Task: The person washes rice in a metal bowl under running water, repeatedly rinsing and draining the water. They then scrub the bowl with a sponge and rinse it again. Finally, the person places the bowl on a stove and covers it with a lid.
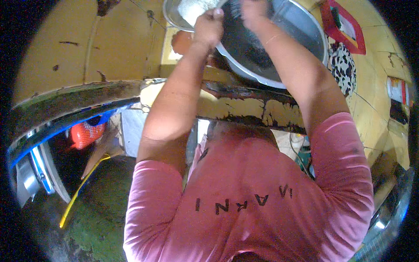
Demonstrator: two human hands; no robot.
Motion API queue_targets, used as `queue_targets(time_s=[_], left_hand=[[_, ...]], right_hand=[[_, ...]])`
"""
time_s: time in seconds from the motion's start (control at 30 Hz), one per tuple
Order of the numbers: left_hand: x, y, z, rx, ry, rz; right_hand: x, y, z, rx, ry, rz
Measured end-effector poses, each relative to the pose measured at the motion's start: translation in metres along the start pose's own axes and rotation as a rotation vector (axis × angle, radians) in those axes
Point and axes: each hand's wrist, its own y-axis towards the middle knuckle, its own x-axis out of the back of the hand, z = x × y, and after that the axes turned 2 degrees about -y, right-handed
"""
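A large round metal basin (304,36) with dark contents lies before me at the top of the head view. My left hand (209,28) is closed on the basin's left rim, thumb on top. Inside, over the dark interior, my right hand (255,14) is blurred; a wire whisk-like tool (235,8) shows beside it, but whether the hand grips it is unclear. Left of the basin stands a smaller metal bowl (178,19) with a white, powdery or grated substance (196,9), partly behind my left hand.
A red-framed tray or box (360,42) and a black-and-white patterned item (342,70) lie right of the basin on yellow tiles (121,42). The worktop's worn edge (248,108) runs before my chest. A red mesh bag (86,134) is below left.
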Motion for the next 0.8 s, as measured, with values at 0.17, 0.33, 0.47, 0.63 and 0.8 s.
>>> queue_targets(time_s=[0.17, 0.33, 0.47, 0.63, 0.8], left_hand=[[-0.009, 0.006, 0.005, -0.014, -0.093, 0.025], [-0.009, 0.003, 0.007, 0.105, -0.306, 0.125], [-0.003, 0.003, 0.001, -0.007, -0.146, 0.047], [0.003, -0.003, -0.009, 0.074, 0.036, -0.002], [0.009, -0.01, -0.015, 0.081, 0.022, -0.005]], right_hand=[[0.073, -0.073, 0.041, -0.01, -0.597, 1.215], [0.146, -0.049, 0.078, 0.249, -1.42, 1.877], [0.123, -0.048, 0.044, 0.042, -1.572, 1.83], [0.066, -0.054, -0.007, 0.294, -1.414, 1.418], [0.051, -0.007, -0.002, 0.622, -1.746, 1.107]])
